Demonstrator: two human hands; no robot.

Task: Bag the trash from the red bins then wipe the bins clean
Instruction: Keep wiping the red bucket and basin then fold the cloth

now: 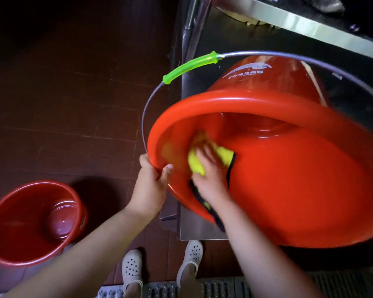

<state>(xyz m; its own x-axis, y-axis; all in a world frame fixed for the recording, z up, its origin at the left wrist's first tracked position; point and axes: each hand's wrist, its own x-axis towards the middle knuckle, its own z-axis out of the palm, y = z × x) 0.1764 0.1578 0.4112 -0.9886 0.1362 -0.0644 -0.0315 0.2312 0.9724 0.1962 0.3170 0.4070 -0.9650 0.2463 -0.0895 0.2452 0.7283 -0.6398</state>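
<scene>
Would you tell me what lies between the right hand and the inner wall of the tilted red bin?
In the head view, a yellow cloth lies under the right hand, against the tilted bin's inner wall.

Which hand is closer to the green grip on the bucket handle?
Left. The left hand grips the tilted bucket at its rim, where the wire bail leading up to the green grip attaches. The right hand is inside the bucket, pressing the yellow cloth, farther away.

Red bins, yellow black-edged cloth, green-gripped handle, white perforated shoes.
</scene>
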